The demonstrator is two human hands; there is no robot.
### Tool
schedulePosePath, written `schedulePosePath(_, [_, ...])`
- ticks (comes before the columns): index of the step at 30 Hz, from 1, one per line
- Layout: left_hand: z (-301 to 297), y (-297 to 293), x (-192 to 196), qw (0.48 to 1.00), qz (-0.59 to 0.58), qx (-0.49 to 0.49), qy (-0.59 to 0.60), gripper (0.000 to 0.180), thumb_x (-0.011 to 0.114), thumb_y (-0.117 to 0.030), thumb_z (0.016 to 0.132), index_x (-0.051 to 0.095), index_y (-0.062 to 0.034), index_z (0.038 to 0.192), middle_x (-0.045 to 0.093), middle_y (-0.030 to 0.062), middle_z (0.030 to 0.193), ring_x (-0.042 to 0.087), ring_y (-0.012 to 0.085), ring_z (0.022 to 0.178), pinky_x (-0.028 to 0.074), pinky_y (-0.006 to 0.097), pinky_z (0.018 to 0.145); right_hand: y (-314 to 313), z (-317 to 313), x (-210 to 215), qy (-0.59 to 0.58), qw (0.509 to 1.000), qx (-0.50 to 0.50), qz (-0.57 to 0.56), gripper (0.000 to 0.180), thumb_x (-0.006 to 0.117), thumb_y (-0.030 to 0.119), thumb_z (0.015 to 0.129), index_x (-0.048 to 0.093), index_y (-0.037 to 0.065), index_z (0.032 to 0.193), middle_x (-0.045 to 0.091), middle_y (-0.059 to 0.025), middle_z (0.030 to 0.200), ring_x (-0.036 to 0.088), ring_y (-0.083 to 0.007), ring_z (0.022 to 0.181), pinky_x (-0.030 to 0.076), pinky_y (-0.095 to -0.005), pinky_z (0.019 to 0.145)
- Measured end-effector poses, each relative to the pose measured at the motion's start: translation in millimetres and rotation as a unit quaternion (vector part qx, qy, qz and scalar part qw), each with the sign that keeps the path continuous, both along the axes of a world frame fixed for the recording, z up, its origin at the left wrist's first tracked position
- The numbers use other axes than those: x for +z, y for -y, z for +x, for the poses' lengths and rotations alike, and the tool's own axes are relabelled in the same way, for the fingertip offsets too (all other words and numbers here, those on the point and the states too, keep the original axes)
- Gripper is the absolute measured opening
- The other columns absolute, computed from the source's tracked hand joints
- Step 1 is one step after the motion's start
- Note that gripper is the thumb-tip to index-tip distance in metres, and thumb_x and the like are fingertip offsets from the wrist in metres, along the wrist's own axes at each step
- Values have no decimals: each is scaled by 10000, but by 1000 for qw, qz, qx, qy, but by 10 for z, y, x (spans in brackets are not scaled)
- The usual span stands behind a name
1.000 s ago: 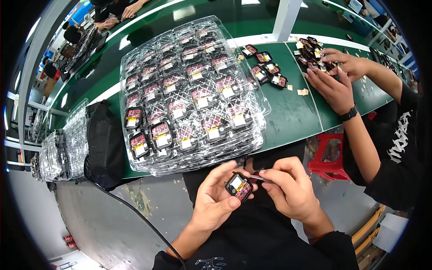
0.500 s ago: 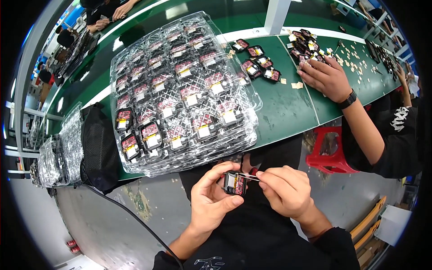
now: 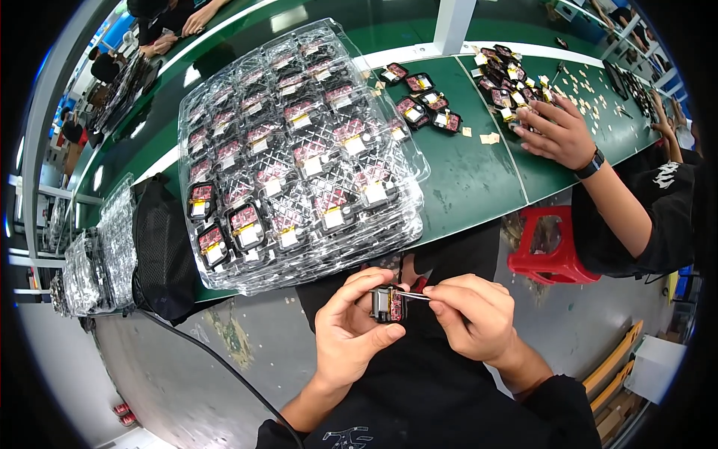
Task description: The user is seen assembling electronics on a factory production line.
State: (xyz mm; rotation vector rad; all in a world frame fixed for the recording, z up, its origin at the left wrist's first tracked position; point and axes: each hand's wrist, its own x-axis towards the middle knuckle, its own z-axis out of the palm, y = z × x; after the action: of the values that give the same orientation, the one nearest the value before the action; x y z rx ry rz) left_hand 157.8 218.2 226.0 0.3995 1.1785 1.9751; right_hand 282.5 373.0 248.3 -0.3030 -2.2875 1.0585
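Between the thumb and fingers of my left hand (image 3: 350, 329) is a small black device housing (image 3: 389, 304), its open side showing a red circuit board, a silver-grey block and yellow tape. My right hand (image 3: 479, 318) pinches a pair of metal tweezers (image 3: 416, 295), whose tips reach over the board inside the housing. Whether the tips grip anything is too small to tell. Both hands are held above my lap, in front of the bench edge. Closest to them on the bench is a tall stack of clear plastic trays (image 3: 299, 262), with similar housings in and on the top one.
Several loose housings (image 3: 422, 105) lie on the green bench (image 3: 464, 187) right of the trays. A co-worker's hand (image 3: 557, 135) is over a heap of housings (image 3: 508, 78). A red stool (image 3: 550, 247) stands below. A black bag (image 3: 164, 254) and cable (image 3: 217, 367) are at left.
The tweezers now lie flatter and nearer together over the housing, while both my hands stay nearly in place. The co-worker's hand has moved slightly right, uncovering more of the heap.
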Motion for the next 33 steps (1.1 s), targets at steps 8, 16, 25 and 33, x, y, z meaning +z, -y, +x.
schedulePosePath(8, [0, -3, -37, 1000, 8, -13, -15, 680, 923, -79, 753, 599, 11, 1344, 553, 195, 1387, 661, 312, 1188, 621, 404, 945, 11, -34, -34, -2, 1000, 0, -18, 178, 781, -20, 827, 728, -34, 996, 727, -136, 888, 720, -265, 733, 575, -333, 622])
schedulePosePath(16, [-30, 15, -64, 998, 45, -43, -17, 641, 848, 63, 798, 585, 10, 1381, 504, 165, 1433, 605, 300, 1270, 524, 409, 1065, 32, -5, -3, 11, 1000, -19, -22, 164, 773, -28, 831, 726, -37, 987, 728, -139, 873, 719, -262, 720, 575, -331, 618])
schedulePosePath(25, [-31, 22, -94, 998, 48, -47, -16, 636, 841, 75, 800, 584, 10, 1378, 500, 166, 1434, 604, 297, 1273, 526, 401, 1060, 31, -5, -30, 12, 999, -22, -25, 154, 771, -26, 836, 724, -36, 982, 722, -136, 861, 716, -257, 714, 570, -327, 603])
schedulePosePath(33, [-24, 15, -101, 998, 49, -40, -28, 632, 837, 86, 798, 587, 10, 1373, 495, 159, 1435, 601, 288, 1275, 524, 398, 1065, 65, -24, -78, 8, 1000, -27, -7, 136, 772, -21, 840, 723, -29, 967, 715, -131, 846, 713, -257, 704, 565, -328, 598])
